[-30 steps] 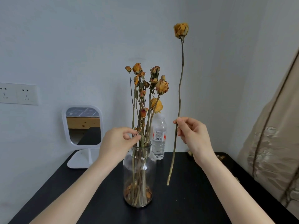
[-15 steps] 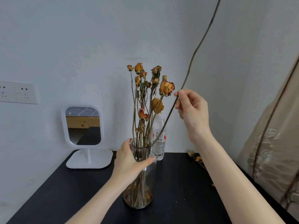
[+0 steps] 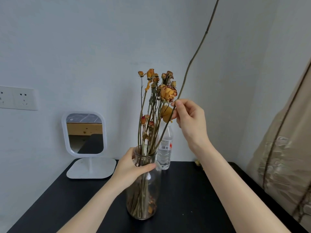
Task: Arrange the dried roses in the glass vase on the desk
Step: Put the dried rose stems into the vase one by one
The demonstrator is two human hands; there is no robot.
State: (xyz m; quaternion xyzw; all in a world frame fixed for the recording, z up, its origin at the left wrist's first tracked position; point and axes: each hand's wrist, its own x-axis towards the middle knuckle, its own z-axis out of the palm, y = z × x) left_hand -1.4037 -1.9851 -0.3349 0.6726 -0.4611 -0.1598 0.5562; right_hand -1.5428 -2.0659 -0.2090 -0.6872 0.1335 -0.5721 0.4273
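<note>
A black bench stands against a pale wall. A white mirror sits at 10 o'clock from the glass vase, and a water bottle is just behind it at 1 o'clock. Your left hand wraps the vase's neck, fingers curled on the glass. Your right hand pinches a long rose stem between thumb and fingertips. Its lower end reaches the vase mouth and it leans toward 1 o'clock, bloom out of view. Treat it as light, stiff and brittle, so hold the bare stem, never the head. The bunch in the vase has thin brown stems and shrivelled orange-yellow blooms that will likely shed.
</note>
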